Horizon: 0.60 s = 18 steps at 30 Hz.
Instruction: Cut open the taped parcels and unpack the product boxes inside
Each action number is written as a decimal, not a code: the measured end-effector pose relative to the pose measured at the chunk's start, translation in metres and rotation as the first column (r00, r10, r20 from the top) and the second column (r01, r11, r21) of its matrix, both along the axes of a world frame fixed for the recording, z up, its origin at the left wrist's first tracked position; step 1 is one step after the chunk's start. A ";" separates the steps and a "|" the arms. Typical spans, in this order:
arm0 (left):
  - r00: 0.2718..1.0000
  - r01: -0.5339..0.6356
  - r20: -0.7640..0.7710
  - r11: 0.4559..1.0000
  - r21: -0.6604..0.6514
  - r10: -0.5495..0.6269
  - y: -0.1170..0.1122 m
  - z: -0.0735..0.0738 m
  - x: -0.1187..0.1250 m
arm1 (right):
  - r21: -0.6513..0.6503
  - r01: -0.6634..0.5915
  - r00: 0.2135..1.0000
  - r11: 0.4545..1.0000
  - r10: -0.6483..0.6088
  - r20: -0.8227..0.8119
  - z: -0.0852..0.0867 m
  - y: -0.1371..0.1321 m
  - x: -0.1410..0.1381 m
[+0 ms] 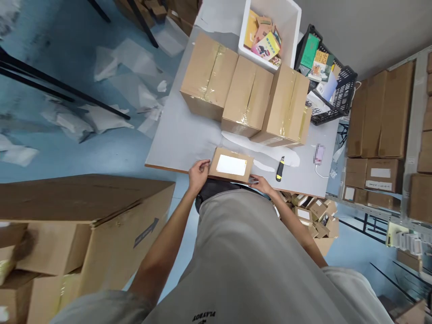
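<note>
Entry, head view. The largest thing is the pale grey, smooth rectangular table (175, 135).

To its left stands a big brown corrugated carton (101, 225), matte, with its top flaps loose and an arrow printed on its side.

Across the middle of the table I see three sealed brown cartons (248, 96) in a touching row. They are blocky, and glossy clear tape runs along their seams.

Behind them are a white hard-plastic bin (292, 27) and a black lattice plastic crate (347, 90), both holding colourful printed booklets.

A crumpled sheet of white translucent plastic film (270, 153) lies just in front of the row.

The item in hand is a small flat brown cardboard box (231, 165). It is shallow and rectangular with sharp corners, and a blank white rectangular label covers most of its lid. It lies flat at the near edge of the table, directly in front of the person's torso.

The left hand (198, 174) is curled around the box's left end, with the fingers bent against the side.

The right hand (261, 183) is at the near right corner, fingers pressed together along the edge. I cannot tell whether it grips the box.

A yellow-and-black utility knife (280, 169) lies just right of the box, slim and hard-shelled, untouched.
</note>
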<state>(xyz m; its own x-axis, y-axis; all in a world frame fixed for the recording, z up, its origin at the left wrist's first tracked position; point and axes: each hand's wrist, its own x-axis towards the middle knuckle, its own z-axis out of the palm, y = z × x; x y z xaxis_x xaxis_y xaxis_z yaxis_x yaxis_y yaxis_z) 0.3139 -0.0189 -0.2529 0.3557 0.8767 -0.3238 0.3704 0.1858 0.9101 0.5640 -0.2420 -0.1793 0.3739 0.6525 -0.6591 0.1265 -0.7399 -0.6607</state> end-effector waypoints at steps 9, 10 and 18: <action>0.999 0.025 0.050 0.994 -0.102 -0.020 -0.022 0.031 -0.012 | 0.148 0.050 0.999 0.988 -0.047 -0.024 0.005 0.005 0.000; 0.998 0.034 0.051 0.996 -0.088 -0.029 -0.021 0.037 -0.011 | 0.170 0.062 0.998 0.983 -0.064 0.002 0.008 0.006 0.004; 0.993 0.073 -0.090 0.997 -0.012 -0.074 0.005 0.057 0.003 | 0.181 0.088 0.958 0.980 -0.133 0.253 0.013 0.036 0.022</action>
